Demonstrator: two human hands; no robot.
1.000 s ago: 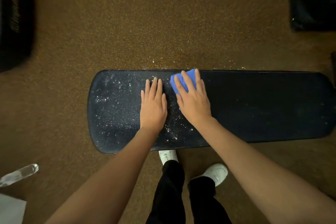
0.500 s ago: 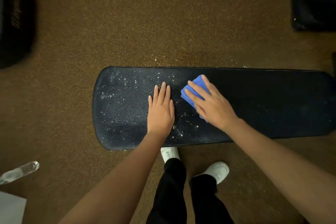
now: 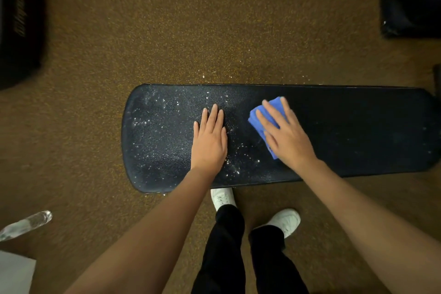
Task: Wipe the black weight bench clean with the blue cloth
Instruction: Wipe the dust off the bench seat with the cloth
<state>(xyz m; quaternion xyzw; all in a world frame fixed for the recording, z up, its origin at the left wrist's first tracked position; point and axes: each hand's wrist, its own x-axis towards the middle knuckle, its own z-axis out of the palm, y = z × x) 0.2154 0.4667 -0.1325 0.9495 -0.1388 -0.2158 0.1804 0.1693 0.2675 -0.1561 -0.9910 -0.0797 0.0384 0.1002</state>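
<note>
bench half wiped, wet end waiting

the person is standing at the long side of the bench (image 3: 358,131), leaning over it with both arms out. the right hand (image 3: 286,136) is lying flat on the cloth (image 3: 256,120), fingers straight and spread, pressing the folded blue wad down onto the black surface a little right of its middle. the cloth is showing mostly at the fingertips and along the thumb side; the rest is hidden under the palm. the left hand (image 3: 210,141) is resting flat on the surface just beside it, fingers straight and close together, holding nothing and, by the look of it, steadying the bench.

as for progress, the stretch to the right of the cloth is looking dark and nearly free of droplets (image 3: 241,157), so that part seems done. the rounded left end is shining with scattered droplets, and more are sitting between the two hands and near the front edge. i would judge the job roughly half finished, with the left portion left to wipe, including the patch under the left hand, which will need to lift off.

a few specks are glinting on the carpet (image 3: 214,31) behind the bench, and a clear bottle (image 3: 26,224) is lying on the floor at the lower left.
</note>
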